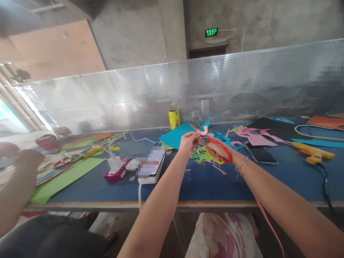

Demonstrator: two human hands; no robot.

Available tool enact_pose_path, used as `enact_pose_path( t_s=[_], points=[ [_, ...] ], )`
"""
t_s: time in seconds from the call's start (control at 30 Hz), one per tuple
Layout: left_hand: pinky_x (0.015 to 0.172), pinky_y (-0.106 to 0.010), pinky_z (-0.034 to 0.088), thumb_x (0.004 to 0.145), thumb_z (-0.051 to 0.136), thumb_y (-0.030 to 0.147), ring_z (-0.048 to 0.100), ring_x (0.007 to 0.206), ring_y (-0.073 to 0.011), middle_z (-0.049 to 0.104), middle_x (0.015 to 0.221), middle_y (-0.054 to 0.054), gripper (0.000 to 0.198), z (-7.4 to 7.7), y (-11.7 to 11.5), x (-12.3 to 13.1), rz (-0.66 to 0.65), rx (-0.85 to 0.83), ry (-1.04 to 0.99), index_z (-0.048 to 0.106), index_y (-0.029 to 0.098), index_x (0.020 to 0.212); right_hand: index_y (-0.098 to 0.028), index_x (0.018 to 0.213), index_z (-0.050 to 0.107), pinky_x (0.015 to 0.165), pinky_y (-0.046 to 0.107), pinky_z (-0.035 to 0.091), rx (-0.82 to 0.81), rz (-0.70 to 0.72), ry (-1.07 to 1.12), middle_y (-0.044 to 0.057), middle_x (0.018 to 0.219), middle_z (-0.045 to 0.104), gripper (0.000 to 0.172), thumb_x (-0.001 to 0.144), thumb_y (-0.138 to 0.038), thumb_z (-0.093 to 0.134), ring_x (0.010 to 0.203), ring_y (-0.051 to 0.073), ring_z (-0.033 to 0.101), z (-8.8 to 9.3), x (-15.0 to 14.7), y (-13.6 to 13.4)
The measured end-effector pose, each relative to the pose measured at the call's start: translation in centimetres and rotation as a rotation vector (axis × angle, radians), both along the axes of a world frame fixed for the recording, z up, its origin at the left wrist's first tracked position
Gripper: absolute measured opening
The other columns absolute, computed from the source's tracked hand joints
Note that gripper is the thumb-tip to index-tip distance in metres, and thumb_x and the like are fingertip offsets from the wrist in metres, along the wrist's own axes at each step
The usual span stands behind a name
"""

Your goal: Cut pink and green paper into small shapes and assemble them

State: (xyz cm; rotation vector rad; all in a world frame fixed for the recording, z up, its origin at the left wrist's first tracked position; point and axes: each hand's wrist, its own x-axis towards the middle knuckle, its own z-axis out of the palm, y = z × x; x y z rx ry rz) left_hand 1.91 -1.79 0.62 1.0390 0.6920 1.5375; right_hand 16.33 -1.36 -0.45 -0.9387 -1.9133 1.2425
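Observation:
My left hand (188,142) pinches a small curved piece of pink paper (205,131) above the table. Right beside it, my right hand (215,146) is closed on a pair of scissors with red and yellow handles (228,153). The scissor blades point up and away, close to the pink paper; whether they touch it I cannot tell. Behind my hands lies a sheet of blue paper (173,134). Green and pink paper scraps (202,156) are heaped below them. Cut pink paper (258,135) lies to the right of the heap.
A phone (261,153) and a yellow glue gun (313,152) with its cord lie to the right. Left are a phone on a white box (152,165), a purple power strip (116,173) and green paper (67,179). A co-worker's arm (20,182) is at far left. A perforated panel (161,96) stands behind.

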Motion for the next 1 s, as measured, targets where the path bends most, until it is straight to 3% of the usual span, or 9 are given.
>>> enact_pose_path(
  t_s=[0.27,0.37,0.5,0.63,0.8,1.0],
  points=[
    [0.044,-0.016,0.036,0.054,0.064,0.023,0.044,0.043,-0.0044,0.048,0.048,0.004,0.016,-0.1,0.7,-0.7,0.086,-0.013,-0.026,0.050,0.016,0.057,-0.021,0.055,0.034,0.027,0.020,0.023,-0.027,-0.259,0.167,-0.007,0.033,0.036,0.027,0.074,-0.032,0.050,0.025,0.006,0.031,0.1,0.5,0.9],
    [0.045,-0.017,0.037,0.055,0.062,0.024,0.046,0.045,-0.0055,0.049,0.049,0.004,0.016,-0.1,0.8,-0.8,0.128,-0.010,0.046,0.048,0.016,0.057,-0.022,0.060,0.034,0.028,0.019,0.023,0.031,-0.300,0.246,-0.007,0.038,0.043,0.029,0.071,-0.038,0.056,0.026,0.006,0.031,-0.1,0.7,1.4],
    [0.052,-0.022,0.044,0.058,0.060,0.026,0.052,0.051,-0.0088,0.055,0.054,0.001,0.014,-0.5,0.7,-0.2,0.150,0.029,0.211,0.050,0.016,0.059,-0.022,0.070,0.035,0.031,0.020,0.032,0.104,-0.377,0.283,-0.002,0.054,0.057,0.035,0.066,-0.044,0.062,0.040,0.011,0.049,0.1,0.6,1.3],
    [0.054,-0.024,0.046,0.060,0.059,0.025,0.055,0.054,-0.0111,0.056,0.055,0.000,0.011,-0.9,0.7,0.4,0.143,0.045,0.329,0.051,0.016,0.061,-0.023,0.076,0.035,0.045,0.027,0.045,0.230,-0.498,0.307,0.001,0.066,0.060,0.041,0.058,-0.037,0.069,0.060,0.018,0.060,0.6,0.6,1.5],
    [0.054,-0.026,0.048,0.061,0.057,0.026,0.058,0.055,-0.0133,0.057,0.055,0.000,0.011,-1.0,0.6,0.4,0.127,0.017,0.354,0.052,0.016,0.062,-0.023,0.082,0.035,0.070,0.033,0.048,0.413,-0.414,0.358,0.004,0.088,0.061,0.045,0.056,-0.029,0.071,0.079,0.018,0.061,0.5,1.1,2.2],
    [0.055,-0.026,0.049,0.062,0.058,0.027,0.059,0.059,-0.0147,0.060,0.058,-0.002,0.012,-0.9,0.6,0.4,0.130,-0.007,0.350,0.053,0.016,0.062,-0.022,0.081,0.040,0.070,0.033,0.044,0.514,-0.325,0.175,0.000,0.078,0.058,0.035,0.061,-0.030,0.067,0.074,0.017,0.058,0.1,0.8,1.4]
  ],
)
